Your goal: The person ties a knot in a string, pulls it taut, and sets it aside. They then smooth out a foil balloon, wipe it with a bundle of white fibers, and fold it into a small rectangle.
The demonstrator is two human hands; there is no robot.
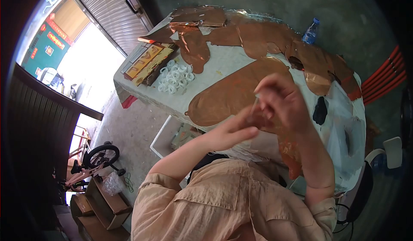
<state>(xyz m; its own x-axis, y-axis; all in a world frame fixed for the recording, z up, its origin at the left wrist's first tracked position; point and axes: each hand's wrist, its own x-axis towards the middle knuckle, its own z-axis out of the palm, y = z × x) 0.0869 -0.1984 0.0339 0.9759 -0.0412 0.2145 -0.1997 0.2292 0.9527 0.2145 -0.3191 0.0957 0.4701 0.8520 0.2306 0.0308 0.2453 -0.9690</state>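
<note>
My left hand [237, 131] reaches in from the left, thumb stretched apart from the fingers, its fingertips partly behind the other hand. Beside it, my right hand [286, 105] is raised with curled fingers, close to the left fingertips. A thin pale strand [255, 106] shows faintly between them; what the right fingers pinch is too small to make out. Beneath both hands lies a large, flat brown foil piece [228, 92] with rounded ends. Another brown foil strip [289, 155] hangs down over the table's near edge.
More flat brown foil pieces [258, 36] spread along the far side of the cloth-covered table [221, 60]. Several white rings [175, 76] lie beside a yellow-brown box [148, 63]. A water bottle [310, 32], a black item [319, 110] and clear plastic [344, 133] are at the right.
</note>
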